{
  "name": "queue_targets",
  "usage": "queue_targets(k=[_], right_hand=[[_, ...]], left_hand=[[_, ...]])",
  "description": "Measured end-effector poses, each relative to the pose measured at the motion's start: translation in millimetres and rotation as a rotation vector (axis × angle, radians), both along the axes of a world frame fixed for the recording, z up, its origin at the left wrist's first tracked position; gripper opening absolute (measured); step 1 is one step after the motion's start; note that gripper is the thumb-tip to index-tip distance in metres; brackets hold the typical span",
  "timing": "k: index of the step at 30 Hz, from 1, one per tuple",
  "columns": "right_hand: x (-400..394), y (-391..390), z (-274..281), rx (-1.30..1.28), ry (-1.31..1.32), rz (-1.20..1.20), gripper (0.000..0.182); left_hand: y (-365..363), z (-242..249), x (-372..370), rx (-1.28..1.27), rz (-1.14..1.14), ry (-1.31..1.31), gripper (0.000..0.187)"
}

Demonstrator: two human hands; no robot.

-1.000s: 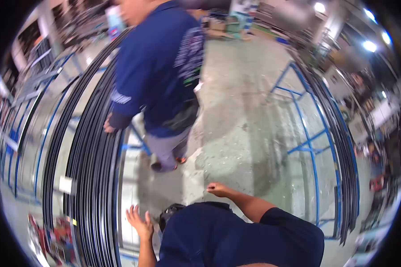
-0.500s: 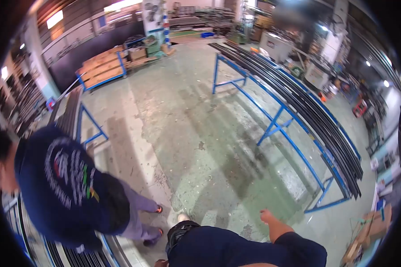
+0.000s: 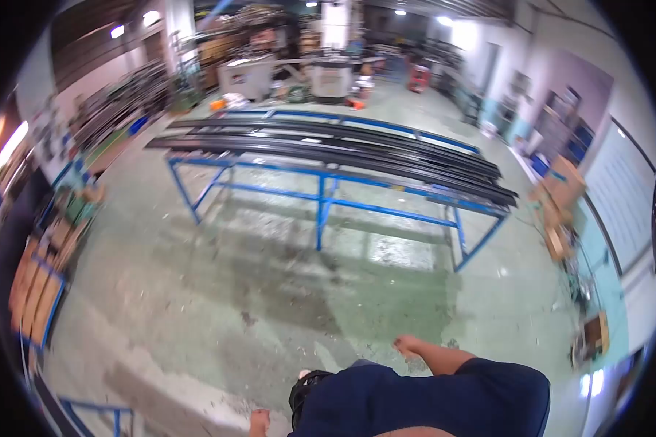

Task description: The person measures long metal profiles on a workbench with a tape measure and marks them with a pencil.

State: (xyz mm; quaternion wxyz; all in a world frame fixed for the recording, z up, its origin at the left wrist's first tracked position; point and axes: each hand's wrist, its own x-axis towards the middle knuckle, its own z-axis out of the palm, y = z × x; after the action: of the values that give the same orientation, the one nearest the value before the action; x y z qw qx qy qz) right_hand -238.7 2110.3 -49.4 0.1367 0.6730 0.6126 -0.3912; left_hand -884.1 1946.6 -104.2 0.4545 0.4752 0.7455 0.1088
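Observation:
My right hand (image 3: pixel 407 346) hangs in front of my body at the end of a bent forearm, over the green floor. Its fingers look loose and a little apart, with nothing in them. At the bottom edge shows part of my left hand (image 3: pixel 259 420), small and blurred, beside my dark shirt (image 3: pixel 386 400); its fingers cannot be made out. Neither hand touches anything in view. Ahead, long black bars (image 3: pixel 328 149) lie across a blue metal rack (image 3: pixel 321 211), well beyond my reach.
Wooden boards on a blue frame (image 3: pixel 36 298) stand at the left. Part of another blue stand (image 3: pixel 98 408) shows at lower left. Cardboard boxes (image 3: pixel 561 186) and a whiteboard (image 3: pixel 619 189) are at the right. Machines (image 3: pixel 332 79) stand behind the rack.
My view has swung to the right, so the rack of black bars now lies across the front. The co-worker at the left has left the view. My left hand shows more.

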Motion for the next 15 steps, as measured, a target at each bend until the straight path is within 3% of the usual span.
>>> queue_targets(k=[2, 4, 5, 7, 9, 10, 11, 12, 13, 15], right_hand=[[-57, 46, 89, 0.435, 0.175, -0.251, 0.036], [-96, 83, 128, 0.413, 0.454, -0.636, 0.038], [-110, 89, 127, 0.41, 0.455, -0.659, 0.038], [-136, 108, 126, 0.306, 0.486, -0.722, 0.038], [-152, 104, 95, 0.205, 0.257, -0.426, 0.035], [-150, 88, 25, 0.364, 0.115, -0.279, 0.037], [-151, 84, 14, 0.052, 0.177, -0.086, 0.031], [-146, 68, -35, -0.027, 0.153, -0.029, 0.028], [-145, 76, -39, -0.135, 0.112, 0.129, 0.026], [-136, 133, -38, -0.168, 0.022, 0.395, 0.024]], left_hand=[[78, 6, -44, 0.073, 0.061, 0.182, 0.029], [145, 36, -84, 0.115, 0.115, 0.221, 0.032], [181, 76, -84, 0.111, 0.154, 0.185, 0.038], [241, 106, -91, 0.117, 0.296, 0.026, 0.042], [286, 111, -98, 0.231, 0.291, -0.112, 0.042], [302, 112, -96, 0.248, 0.267, -0.139, 0.044], [314, 141, -83, 0.292, 0.213, -0.128, 0.047], [321, 158, -77, 0.335, 0.144, -0.067, 0.048], [320, 165, -76, 0.338, 0.173, -0.149, 0.049], [308, 156, -89, 0.305, 0.082, -0.062, 0.048]])
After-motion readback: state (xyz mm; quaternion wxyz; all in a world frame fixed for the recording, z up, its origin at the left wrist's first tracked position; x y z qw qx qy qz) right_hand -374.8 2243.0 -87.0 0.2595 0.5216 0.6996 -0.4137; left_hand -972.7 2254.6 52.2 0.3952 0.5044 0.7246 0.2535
